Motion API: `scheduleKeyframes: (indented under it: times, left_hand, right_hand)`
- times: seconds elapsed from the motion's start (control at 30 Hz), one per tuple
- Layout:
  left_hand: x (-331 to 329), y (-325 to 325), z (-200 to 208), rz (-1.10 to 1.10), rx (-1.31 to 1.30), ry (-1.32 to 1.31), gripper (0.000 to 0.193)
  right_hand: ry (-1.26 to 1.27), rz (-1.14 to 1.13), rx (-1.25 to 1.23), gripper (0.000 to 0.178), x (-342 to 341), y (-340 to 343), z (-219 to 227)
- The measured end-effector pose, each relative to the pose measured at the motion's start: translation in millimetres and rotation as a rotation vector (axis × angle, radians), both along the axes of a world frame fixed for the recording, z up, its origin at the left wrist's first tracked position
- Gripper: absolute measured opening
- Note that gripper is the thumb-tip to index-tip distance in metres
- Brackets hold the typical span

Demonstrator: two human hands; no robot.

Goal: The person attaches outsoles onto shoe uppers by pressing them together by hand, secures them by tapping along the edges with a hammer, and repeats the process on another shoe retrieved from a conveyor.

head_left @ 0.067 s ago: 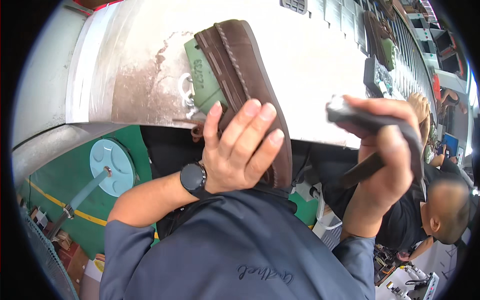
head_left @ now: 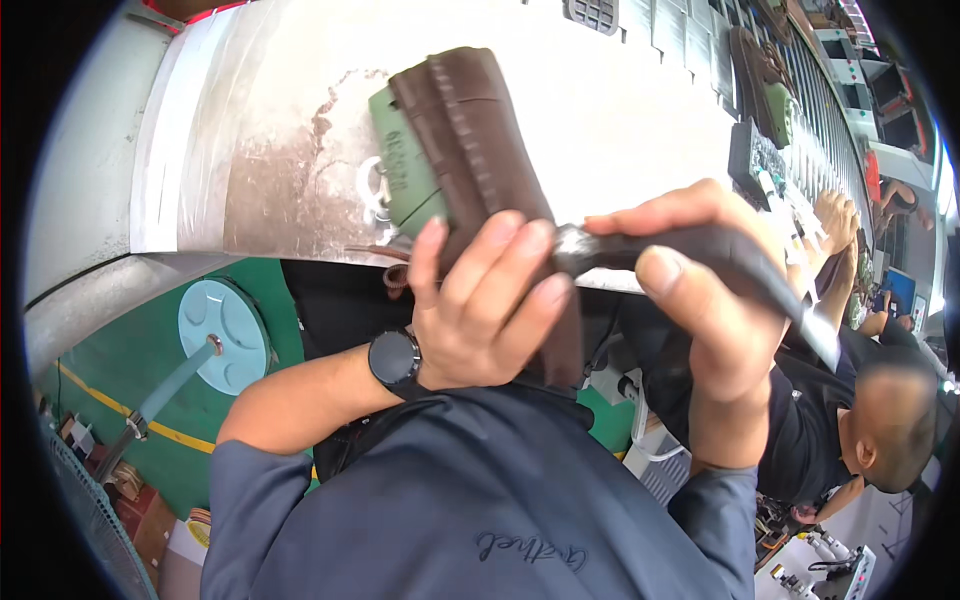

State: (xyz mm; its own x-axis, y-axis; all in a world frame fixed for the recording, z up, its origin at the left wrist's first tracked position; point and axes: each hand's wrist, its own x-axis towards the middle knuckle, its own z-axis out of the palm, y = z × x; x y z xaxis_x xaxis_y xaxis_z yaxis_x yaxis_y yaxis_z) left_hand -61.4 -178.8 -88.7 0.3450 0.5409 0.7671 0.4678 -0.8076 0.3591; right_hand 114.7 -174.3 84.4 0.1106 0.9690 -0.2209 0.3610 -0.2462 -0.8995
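Your left hand (head_left: 480, 300) lies over the brown shoe (head_left: 500, 140), four fingers bent and slightly apart against its upper; the thumb is hidden, so you cannot tell whether the hand is clamped around it. The shoe runs slantwise under those fingers: one end reaches well past the fingertips over the worktable (head_left: 270, 180), the other shows just right of them, near your body. A green last (head_left: 410, 165) sits inside the shoe, its exposed part just ahead and to the left of your fingertips, with a white ring (head_left: 372, 185) at its outer side. A small brown coil (head_left: 396, 278) hangs close to the left of your outermost finger. Your right hand (head_left: 725, 330) is closed on a dark tool (head_left: 735, 255), index finger along the far side and thumb along the near side. The tool's shiny metal head (head_left: 574, 248) pokes out past that index fingertip, right beside your left fingers at the shoe's edge; blur hides whether it touches. Far beyond your right fingers lies another shoe (head_left: 745, 75), and to their right a co-worker's hands (head_left: 835, 222) are near each other.
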Motion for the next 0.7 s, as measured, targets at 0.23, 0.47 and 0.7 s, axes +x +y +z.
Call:
scheduleKeyframes:
  times: [0.23,0.47,0.7]
  left_hand:
    - [-2.9,5.4,-6.7,0.012,0.011,0.015,0.039]
    - [-2.9,8.2,-8.7,-0.026,0.013,-0.068,0.036]
    - [-5.8,10.3,-20.0,-0.027,0.024,-0.164,0.039]
  right_hand:
    - [-0.008,0.182,-0.182,0.036,5.4,40.2,11.0]
    - [0.031,0.041,0.133,0.023,-0.9,72.4,-29.6]
    - [-0.267,0.599,-0.117,0.030,-6.3,148.5,6.6]
